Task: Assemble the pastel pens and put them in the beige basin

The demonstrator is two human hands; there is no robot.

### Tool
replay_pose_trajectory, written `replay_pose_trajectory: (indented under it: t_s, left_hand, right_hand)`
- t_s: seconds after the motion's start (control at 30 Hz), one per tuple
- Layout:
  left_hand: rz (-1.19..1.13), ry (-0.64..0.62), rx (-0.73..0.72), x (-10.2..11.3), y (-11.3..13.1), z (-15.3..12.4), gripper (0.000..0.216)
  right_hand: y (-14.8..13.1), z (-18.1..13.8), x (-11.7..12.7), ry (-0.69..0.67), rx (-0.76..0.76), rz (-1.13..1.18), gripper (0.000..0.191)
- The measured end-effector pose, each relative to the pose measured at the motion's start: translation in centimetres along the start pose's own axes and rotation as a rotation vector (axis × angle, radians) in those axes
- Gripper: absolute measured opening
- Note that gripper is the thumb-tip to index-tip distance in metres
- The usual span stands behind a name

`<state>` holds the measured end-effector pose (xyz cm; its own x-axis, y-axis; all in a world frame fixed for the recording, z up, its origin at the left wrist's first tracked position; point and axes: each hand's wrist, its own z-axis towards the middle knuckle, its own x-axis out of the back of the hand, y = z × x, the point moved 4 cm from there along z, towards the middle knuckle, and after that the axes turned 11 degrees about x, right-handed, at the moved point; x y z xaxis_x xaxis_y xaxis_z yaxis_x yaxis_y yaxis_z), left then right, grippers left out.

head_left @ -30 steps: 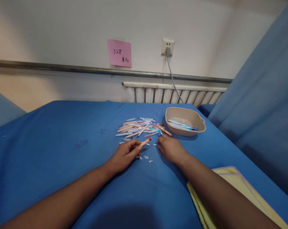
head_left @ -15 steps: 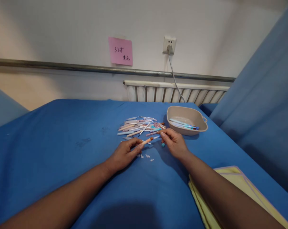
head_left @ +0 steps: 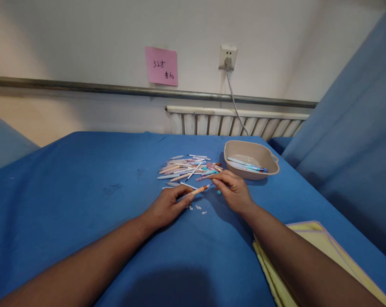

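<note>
My left hand [head_left: 167,207] rests on the blue table cover [head_left: 84,192] and pinches an orange pen barrel [head_left: 197,190] that points right. My right hand [head_left: 233,189] is closed in a pinch at the barrel's right tip, on a thin white refill with a blue end. Just beyond both hands lies a pile of pens and refills [head_left: 188,168], pastel orange, blue and white. A beige basin [head_left: 251,160] at the right of the pile holds several blue pens. Small white bits [head_left: 197,209] lie between my hands.
A yellow folded cloth [head_left: 311,264] lies by my right forearm. Blue fabric rises at the right. Behind the table are a radiator [head_left: 234,123], a wall socket with a grey cable [head_left: 227,59] and a pink note [head_left: 161,66].
My right hand lifted from the cover near the pile and came to the tip of the orange barrel with a refill in it. My left hand stayed in place, holding the barrel.
</note>
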<state>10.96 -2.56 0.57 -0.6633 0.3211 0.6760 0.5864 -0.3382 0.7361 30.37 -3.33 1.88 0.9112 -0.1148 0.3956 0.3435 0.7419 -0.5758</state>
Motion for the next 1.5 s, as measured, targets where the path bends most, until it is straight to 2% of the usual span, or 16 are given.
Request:
replay_pose_trajectory:
  t_s: [0.1,0.23,0.3,0.43,0.67,0.8,1.03,1.2,1.37,1.5]
  left_hand:
    - [-0.002,-0.001,0.002,0.0,0.0,0.0,0.029]
    - [-0.074,-0.038,0.048,-0.2,0.0,-0.1,0.030]
    - [-0.128,-0.066,0.082,-0.4,0.0,-0.1,0.030]
    - [-0.183,-0.121,0.132,-0.6,0.1,-0.2,0.029]
    - [-0.072,-0.093,0.071,-0.4,0.5,-0.2,0.029]
    - [-0.114,-0.116,0.102,-0.6,0.7,-0.3,0.030]
    - [-0.170,-0.164,0.145,-0.9,0.8,-0.4,0.030]
    - [-0.173,-0.188,0.158,-1.0,1.0,-0.4,0.030]
    - [-0.214,-0.192,0.164,-1.2,0.9,-0.4,0.030]
    - [-0.247,-0.189,0.172,-1.3,0.7,-0.4,0.031]
  right_hand:
    - [0.0,-0.1,-0.3,-0.020,-0.010,0.024,0.018]
    - [1.1,-0.4,-0.8,0.074,-0.226,0.221,0.012]
    - [1.4,-0.5,-1.0,0.108,-0.307,0.308,0.015]
    - [1.4,-0.3,-1.2,0.120,-0.371,0.381,0.023]
    - [1.9,-0.5,-1.6,0.107,-0.418,0.433,0.032]
    - [2.0,-0.5,-1.8,0.090,-0.433,0.409,0.036]
    - [1.8,-0.6,-1.7,0.001,-0.407,0.317,0.041]
    - [1.6,-0.9,-2.1,-0.091,-0.390,0.267,0.036]
    - [1.8,-1.5,-3.2,-0.131,-0.447,0.391,0.027]
    - [2.2,-1.8,-3.8,-0.108,-0.478,0.507,0.032]
